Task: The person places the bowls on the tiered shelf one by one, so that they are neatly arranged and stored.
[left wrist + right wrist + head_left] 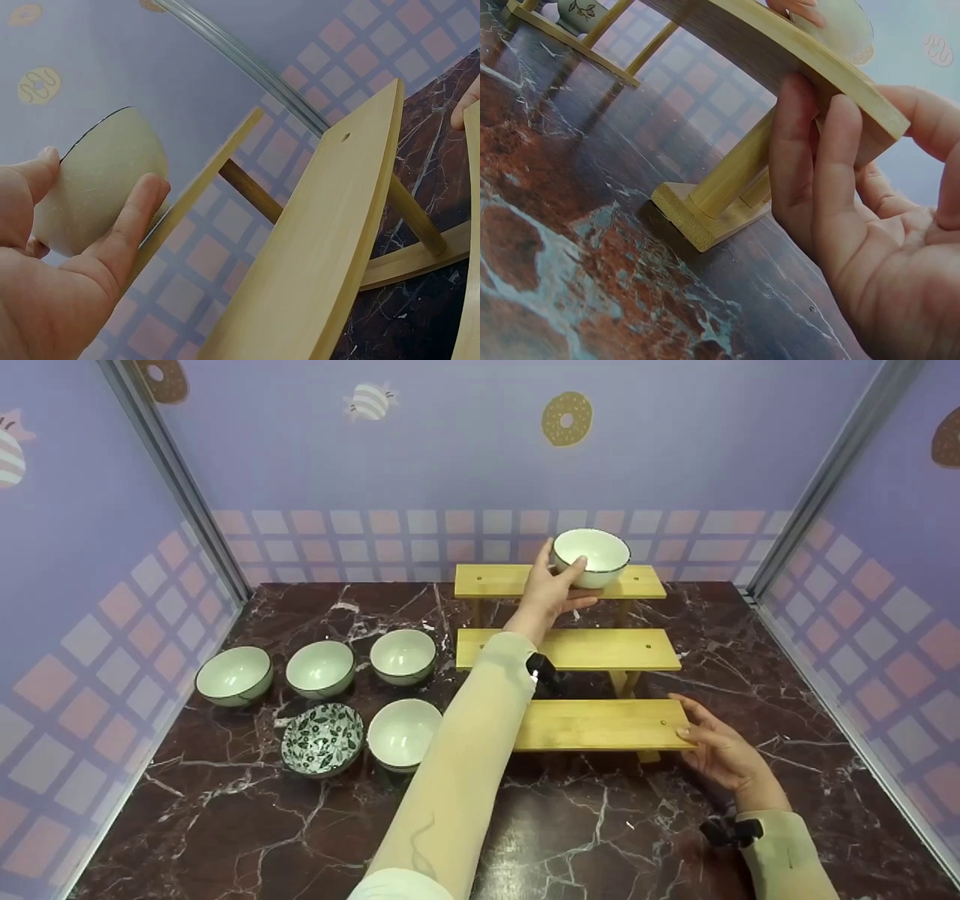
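Your left hand (551, 589) grips a white bowl with a dark rim (592, 556), thumb on the near rim and fingers curled under its side; the bowl sits at the top tier (637, 582) of a three-tier bamboo step shelf (592, 649), right of centre. The left wrist view shows the bowl's pale outer wall (101, 176) pinched between thumb and fingers, against the edge of the top board (199, 187). Your right hand (716, 746) holds the right end of the bottom tier (600, 725); the right wrist view shows straight fingers (817, 172) pressed against the board's end, thumb on the far side. The middle tier (585, 649) lies beneath your left forearm's path, its left end covered by the cream sleeve (465, 757). To the left of the shelf, on the dark red marble tabletop (225, 810), stand four more white bowls (234, 675) and one bowl with a black-and-white leaf pattern (322, 739), well apart from either hand. Purple walls printed with doughnuts (567, 418) enclose the table
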`<state>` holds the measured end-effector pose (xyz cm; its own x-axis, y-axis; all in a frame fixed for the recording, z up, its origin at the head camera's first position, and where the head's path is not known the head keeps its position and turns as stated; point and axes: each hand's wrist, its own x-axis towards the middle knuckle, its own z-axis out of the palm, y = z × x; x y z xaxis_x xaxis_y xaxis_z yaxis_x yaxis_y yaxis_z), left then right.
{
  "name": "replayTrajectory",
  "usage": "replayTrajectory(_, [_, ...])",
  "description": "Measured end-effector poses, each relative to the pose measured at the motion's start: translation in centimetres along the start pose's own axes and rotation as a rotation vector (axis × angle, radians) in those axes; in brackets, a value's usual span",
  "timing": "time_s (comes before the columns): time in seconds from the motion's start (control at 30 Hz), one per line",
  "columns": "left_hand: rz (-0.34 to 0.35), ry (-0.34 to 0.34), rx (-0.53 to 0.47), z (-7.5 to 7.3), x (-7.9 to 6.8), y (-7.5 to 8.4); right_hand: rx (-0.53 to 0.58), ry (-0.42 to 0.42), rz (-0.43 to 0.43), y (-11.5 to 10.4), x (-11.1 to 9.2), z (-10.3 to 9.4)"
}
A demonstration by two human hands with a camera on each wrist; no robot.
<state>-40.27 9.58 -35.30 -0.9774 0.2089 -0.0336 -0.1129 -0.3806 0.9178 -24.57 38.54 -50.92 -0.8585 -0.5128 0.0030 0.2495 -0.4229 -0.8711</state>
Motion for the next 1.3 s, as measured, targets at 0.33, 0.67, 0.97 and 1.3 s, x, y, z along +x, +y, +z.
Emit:
replayTrajectory(0.33, [-0.040, -0.006, 0.000, -0.1, -0.1, 0.2, 0.027, -0.017, -0.002, -0.1, 0.1, -0.2])
replayTrajectory(0.67, [-0.014, -0.014, 0.032, -0.4, -0.1, -0.1, 0.007, 0.020, 0.005, -0.2, 0.0, 0.2])
replayTrajectory(0.97, [0.005, -0.009, 0.077, -1.2, -0.5, -0.5, 0.030, -0.014, 0.002, -0.1, 0.0, 0.0])
replayTrajectory(1.3, [0.054, -0.023, 0.112, -2.7, -1.5, -0.8, 0.025, -0.026, -0.008, 0.1, 0.0, -0.2])
